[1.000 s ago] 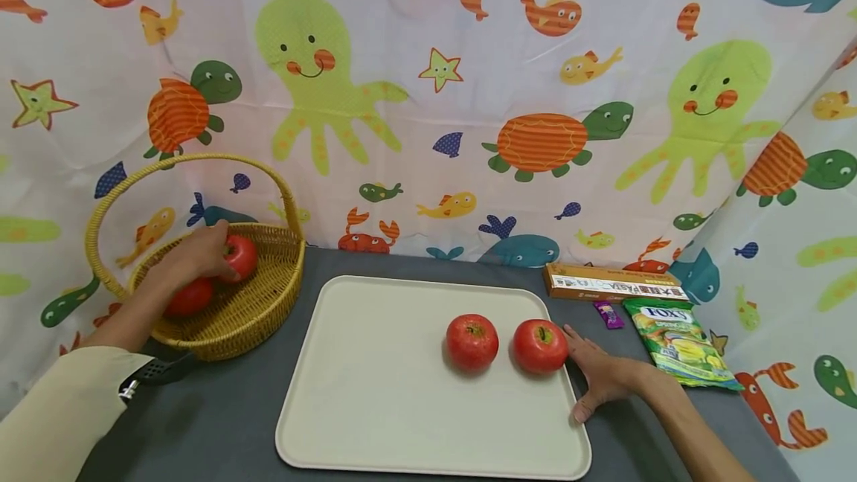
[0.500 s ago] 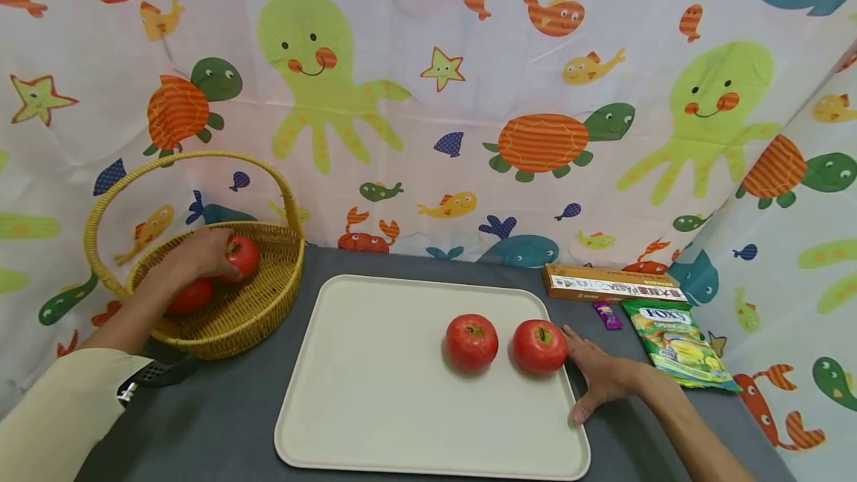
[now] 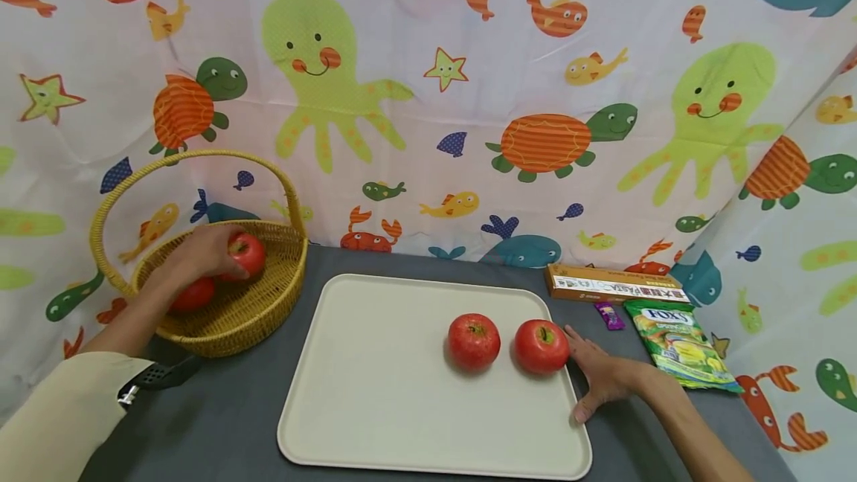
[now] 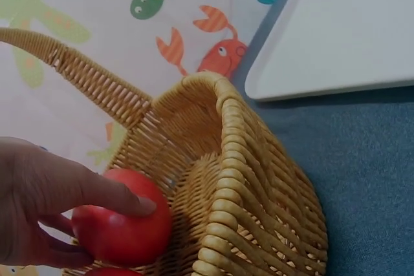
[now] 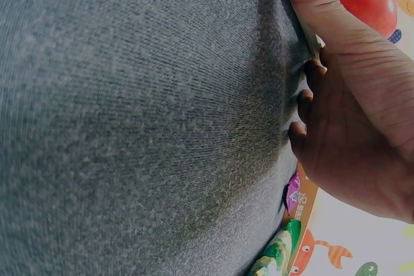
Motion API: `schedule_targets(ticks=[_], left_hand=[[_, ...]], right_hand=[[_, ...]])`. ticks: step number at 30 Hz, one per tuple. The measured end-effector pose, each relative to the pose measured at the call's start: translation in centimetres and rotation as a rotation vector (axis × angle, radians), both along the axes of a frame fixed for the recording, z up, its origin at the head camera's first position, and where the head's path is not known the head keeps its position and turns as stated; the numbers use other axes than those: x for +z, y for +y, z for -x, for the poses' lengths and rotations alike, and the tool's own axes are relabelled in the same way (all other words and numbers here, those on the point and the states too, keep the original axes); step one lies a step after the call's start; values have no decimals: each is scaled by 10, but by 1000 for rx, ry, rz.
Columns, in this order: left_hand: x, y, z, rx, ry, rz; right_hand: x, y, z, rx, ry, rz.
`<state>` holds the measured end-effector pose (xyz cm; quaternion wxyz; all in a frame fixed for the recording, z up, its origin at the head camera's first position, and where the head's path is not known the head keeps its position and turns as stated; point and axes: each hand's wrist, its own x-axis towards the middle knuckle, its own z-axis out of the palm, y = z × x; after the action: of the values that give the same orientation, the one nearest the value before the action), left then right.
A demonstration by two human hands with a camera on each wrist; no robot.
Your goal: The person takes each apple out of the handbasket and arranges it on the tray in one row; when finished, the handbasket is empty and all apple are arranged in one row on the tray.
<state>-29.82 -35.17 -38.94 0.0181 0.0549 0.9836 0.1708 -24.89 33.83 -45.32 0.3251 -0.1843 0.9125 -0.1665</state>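
Note:
My left hand reaches into the yellow wicker basket and holds a red apple. The left wrist view has the thumb lying over the top of this apple, with fingers around its far side. Beside it in the basket lies a second apple, partly hidden by the hand. My right hand rests at the right edge of the cream tray, thumb on the rim and fingers extended. Two more red apples stand on the tray, one mid-right and another close to the right fingertips.
Behind the right hand lie a long brown pasta box, a small purple wrapped sweet and a green FOX'S bag. The basket's tall handle arches over the left hand. A sea-animal curtain closes off the grey table's back.

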Motion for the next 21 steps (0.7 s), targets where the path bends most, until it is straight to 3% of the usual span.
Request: schedule_targets(ticks=[4, 11, 21], left_hand=[[6, 2, -3, 42, 24, -35], [24, 9, -10, 49, 96, -77], [50, 29, -26, 51, 105, -113]], right_hand=[[1, 0, 0, -3, -3, -9], [0, 1, 1, -8, -6, -5], [0, 2, -1, -22, -12, 8]])
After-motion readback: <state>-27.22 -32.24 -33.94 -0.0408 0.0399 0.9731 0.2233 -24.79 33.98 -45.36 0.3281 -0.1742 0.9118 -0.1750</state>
